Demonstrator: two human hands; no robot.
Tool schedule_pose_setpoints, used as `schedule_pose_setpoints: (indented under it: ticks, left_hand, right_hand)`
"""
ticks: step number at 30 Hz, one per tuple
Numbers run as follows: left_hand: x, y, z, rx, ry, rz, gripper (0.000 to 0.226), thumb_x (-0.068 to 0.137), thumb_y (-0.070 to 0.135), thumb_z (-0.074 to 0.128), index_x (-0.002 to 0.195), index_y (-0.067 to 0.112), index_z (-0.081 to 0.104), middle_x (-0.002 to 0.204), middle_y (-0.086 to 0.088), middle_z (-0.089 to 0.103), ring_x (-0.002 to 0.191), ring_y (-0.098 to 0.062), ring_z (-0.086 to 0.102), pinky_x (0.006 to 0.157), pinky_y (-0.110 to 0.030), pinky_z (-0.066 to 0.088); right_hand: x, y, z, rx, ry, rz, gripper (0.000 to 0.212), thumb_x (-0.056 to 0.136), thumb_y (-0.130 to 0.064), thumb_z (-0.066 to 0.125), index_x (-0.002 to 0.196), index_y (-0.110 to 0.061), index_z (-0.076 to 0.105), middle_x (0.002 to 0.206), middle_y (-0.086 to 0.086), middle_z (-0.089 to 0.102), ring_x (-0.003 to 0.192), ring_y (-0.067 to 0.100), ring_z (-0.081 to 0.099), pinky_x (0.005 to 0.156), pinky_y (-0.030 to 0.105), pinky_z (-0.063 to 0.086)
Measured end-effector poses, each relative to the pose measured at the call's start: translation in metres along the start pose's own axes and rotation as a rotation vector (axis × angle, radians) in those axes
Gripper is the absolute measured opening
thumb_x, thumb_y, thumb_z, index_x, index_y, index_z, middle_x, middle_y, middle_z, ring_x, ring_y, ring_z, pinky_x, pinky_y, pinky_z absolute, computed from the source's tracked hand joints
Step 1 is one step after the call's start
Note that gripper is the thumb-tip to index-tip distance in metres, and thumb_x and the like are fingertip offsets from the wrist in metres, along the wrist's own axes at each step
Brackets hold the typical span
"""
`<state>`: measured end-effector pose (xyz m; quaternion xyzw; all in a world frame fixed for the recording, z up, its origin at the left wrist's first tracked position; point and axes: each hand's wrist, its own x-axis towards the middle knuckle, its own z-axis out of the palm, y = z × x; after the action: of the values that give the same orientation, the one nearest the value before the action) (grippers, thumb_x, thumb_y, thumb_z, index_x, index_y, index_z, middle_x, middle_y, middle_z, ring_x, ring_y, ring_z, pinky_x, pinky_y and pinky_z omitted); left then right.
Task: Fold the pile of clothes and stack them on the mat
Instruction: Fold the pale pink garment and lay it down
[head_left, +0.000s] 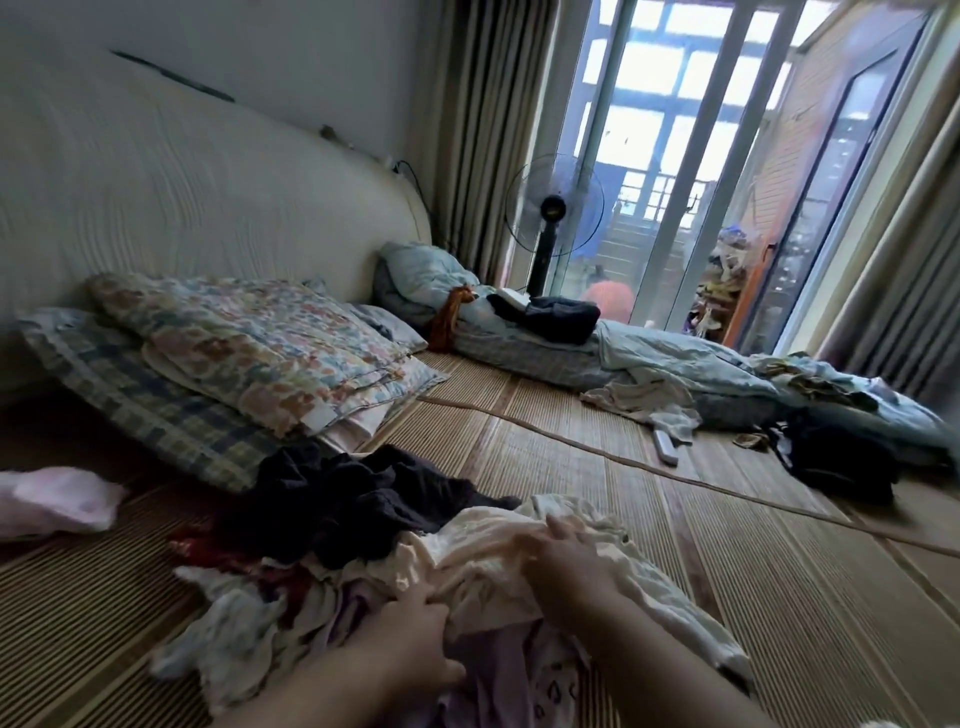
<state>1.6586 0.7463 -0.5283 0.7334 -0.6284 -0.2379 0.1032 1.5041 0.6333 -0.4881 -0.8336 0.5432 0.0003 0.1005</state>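
A loose pile of clothes (332, 525) lies on the woven bamboo mat (753, 582) just in front of me: dark garments at the back, red, white and lilac pieces lower down, and a cream garment (483, 540) on top. My left hand (410, 639) grips a fold of the cream garment at its near edge. My right hand (566, 566) lies on the same garment with its fingers curled into the cloth. Both forearms come in from the bottom edge.
Floral and checked pillows (234, 353) lie at the left against a padded headboard. A blue quilt (675, 358) with dark folded clothes (556, 317) runs along the far side, a black bag (831, 457) and a remote (666, 447) at the right. A standing fan (553, 218) stands by the glass doors.
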Motion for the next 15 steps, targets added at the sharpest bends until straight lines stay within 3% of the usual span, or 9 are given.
schedule_pose_setpoints:
  ticks: [3, 5, 7, 10, 12, 15]
  left_hand:
    - [0.008, -0.011, 0.003, -0.044, 0.038, 0.032, 0.066, 0.083, 0.049, 0.061, 0.139, 0.018, 0.045, 0.157, 0.001, 0.015, 0.141, -0.020, 0.028, 0.113, -0.027, 0.026]
    - [0.012, -0.014, -0.001, -0.065, 0.070, 0.058, 0.062, 0.086, 0.045, 0.060, 0.140, 0.019, 0.046, 0.156, 0.001, 0.019, 0.142, -0.017, 0.027, 0.110, -0.021, 0.024]
    - [0.015, -0.013, -0.010, -0.090, 0.084, 0.049, 0.056, 0.088, 0.041, 0.059, 0.138, 0.019, 0.048, 0.152, -0.002, 0.028, 0.140, -0.016, 0.028, 0.106, -0.017, 0.025]
    - [0.011, -0.003, -0.026, -0.085, 0.092, 0.044, 0.066, 0.078, 0.055, 0.057, 0.134, 0.019, 0.052, 0.137, -0.005, 0.045, 0.133, -0.017, 0.037, 0.099, -0.018, 0.030]
    - [0.005, 0.005, -0.036, -0.192, 0.155, 0.069, 0.084, 0.059, 0.067, 0.047, 0.124, 0.016, 0.060, 0.121, -0.002, 0.055, 0.122, -0.018, 0.050, 0.091, -0.021, 0.038]
    - [-0.017, 0.028, -0.052, -0.433, 0.320, 0.145, 0.081, 0.062, 0.061, 0.062, 0.129, 0.017, 0.055, 0.118, 0.009, 0.056, 0.112, -0.002, 0.056, 0.084, -0.013, 0.041]
  right_hand:
    - [0.023, -0.005, 0.010, 0.095, 0.088, 0.097, 0.054, 0.092, -0.033, 0.042, 0.144, -0.037, 0.029, 0.151, 0.001, 0.033, 0.139, 0.029, 0.026, 0.108, 0.050, 0.027]
    - [0.038, -0.003, 0.007, 0.028, 0.093, 0.099, 0.044, 0.085, -0.035, 0.049, 0.129, -0.035, 0.049, 0.129, 0.006, 0.056, 0.123, 0.029, 0.048, 0.095, 0.040, 0.041]
    - [0.045, -0.003, -0.006, -0.011, 0.022, 0.046, 0.030, 0.082, -0.035, 0.056, 0.108, -0.023, 0.066, 0.107, 0.006, 0.066, 0.103, 0.026, 0.061, 0.075, 0.029, 0.043]
    - [0.035, -0.002, -0.046, 0.012, 0.004, -0.003, 0.029, 0.084, -0.041, 0.062, 0.091, -0.015, 0.073, 0.078, 0.002, 0.062, 0.074, 0.017, 0.059, 0.054, 0.024, 0.037]
    - [0.018, -0.005, -0.079, 0.081, 0.060, -0.029, 0.030, 0.085, -0.043, 0.063, 0.078, -0.015, 0.071, 0.068, -0.001, 0.056, 0.066, 0.015, 0.054, 0.054, 0.025, 0.036]
    - [-0.022, -0.015, -0.126, 0.372, 0.120, -0.062, 0.034, 0.088, -0.034, 0.064, 0.059, -0.016, 0.062, 0.058, -0.001, 0.054, 0.058, 0.015, 0.050, 0.055, 0.028, 0.039]
